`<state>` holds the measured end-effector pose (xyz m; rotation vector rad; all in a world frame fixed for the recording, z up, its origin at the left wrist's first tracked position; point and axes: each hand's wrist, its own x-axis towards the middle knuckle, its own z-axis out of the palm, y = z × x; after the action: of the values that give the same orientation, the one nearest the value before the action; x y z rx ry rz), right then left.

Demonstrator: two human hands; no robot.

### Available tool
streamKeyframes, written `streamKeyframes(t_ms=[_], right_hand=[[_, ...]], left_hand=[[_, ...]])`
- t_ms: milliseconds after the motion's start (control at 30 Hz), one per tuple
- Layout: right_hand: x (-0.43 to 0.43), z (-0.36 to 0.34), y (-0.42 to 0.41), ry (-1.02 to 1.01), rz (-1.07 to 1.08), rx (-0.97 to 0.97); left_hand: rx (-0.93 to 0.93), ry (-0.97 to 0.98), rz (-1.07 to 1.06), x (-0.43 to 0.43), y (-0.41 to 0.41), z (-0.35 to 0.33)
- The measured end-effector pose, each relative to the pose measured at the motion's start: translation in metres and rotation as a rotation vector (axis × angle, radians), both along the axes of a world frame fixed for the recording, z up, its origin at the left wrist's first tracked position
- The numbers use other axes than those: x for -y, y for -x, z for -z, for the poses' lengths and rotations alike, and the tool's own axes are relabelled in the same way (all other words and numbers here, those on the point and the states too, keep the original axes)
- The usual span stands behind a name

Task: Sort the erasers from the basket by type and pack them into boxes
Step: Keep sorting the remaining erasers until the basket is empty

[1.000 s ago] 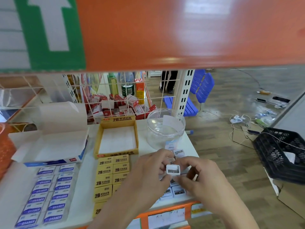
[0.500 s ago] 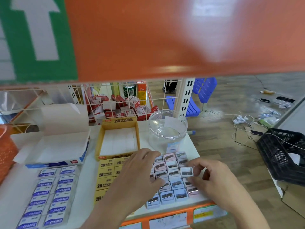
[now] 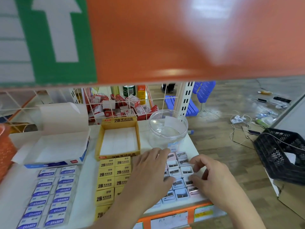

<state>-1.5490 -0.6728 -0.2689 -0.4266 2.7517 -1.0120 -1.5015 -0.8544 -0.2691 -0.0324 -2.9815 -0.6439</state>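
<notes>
On the white shelf [image 3: 89, 192] lie three groups: blue-labelled erasers [image 3: 54, 194] in two columns at the left, yellow 2B erasers [image 3: 113, 177] in the middle, and small pastel pieces with metal blades [image 3: 179, 180] at the right. My left hand [image 3: 151, 172] lies flat over the left side of the pastel group, fingers straight. My right hand [image 3: 209, 177] hovers at that group's right edge with fingers loosely curled, fingertips touching the pieces. Behind stand an open white-and-blue box [image 3: 54, 149], an open yellow 2B box [image 3: 118, 139] and a clear round tub [image 3: 167, 129].
An orange basket [image 3: 6, 149] sits at the far left edge. A wire rack [image 3: 118, 106] of red-and-white boxes stands behind the shelf. An orange shelf [image 3: 181, 38] hangs overhead. A black crate [image 3: 280, 152] rests on a carton at the right, with cables on the floor.
One second ago both hands held one small white piece above the group. It now lies among the others, and both hands have dropped onto the group.
</notes>
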Motion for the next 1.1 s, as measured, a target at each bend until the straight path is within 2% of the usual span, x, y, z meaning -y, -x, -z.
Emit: streamKeyframes(t_ms=[67, 233, 333, 533, 667, 867, 967, 1100], right_hand=[[0.002, -0.002, -0.004, -0.040, 0.009, -0.039], [0.028, -0.005, -0.018, -0.022, -0.014, -0.394], [0.060, -0.007, -0.026, -0.026, -0.098, -0.499], [0.142, -0.025, -0.044, -0.004, -0.323, -0.558], [0.206, -0.040, -0.064, 0.083, -0.470, -0.521], [0.309, -0.076, -0.110, 0.137, -0.717, -0.573], [0.351, -0.087, -0.131, 0.152, -0.789, -0.564], [0.402, -0.087, -0.151, 0.016, -0.883, -0.486]], left_hand=[[-0.002, -0.004, 0.005, 0.001, 0.000, 0.000], [-0.029, -0.051, -0.006, 0.014, -0.011, -0.010], [-0.059, -0.053, -0.061, 0.035, -0.027, -0.022], [-0.123, 0.044, -0.253, 0.104, -0.075, -0.042], [-0.267, 0.095, -0.394, 0.159, -0.121, -0.053], [-0.304, 0.083, -0.588, 0.242, -0.194, -0.075], [-0.222, 0.017, -0.719, 0.279, -0.229, -0.086], [0.051, 0.101, -0.833, 0.337, -0.256, -0.083]])
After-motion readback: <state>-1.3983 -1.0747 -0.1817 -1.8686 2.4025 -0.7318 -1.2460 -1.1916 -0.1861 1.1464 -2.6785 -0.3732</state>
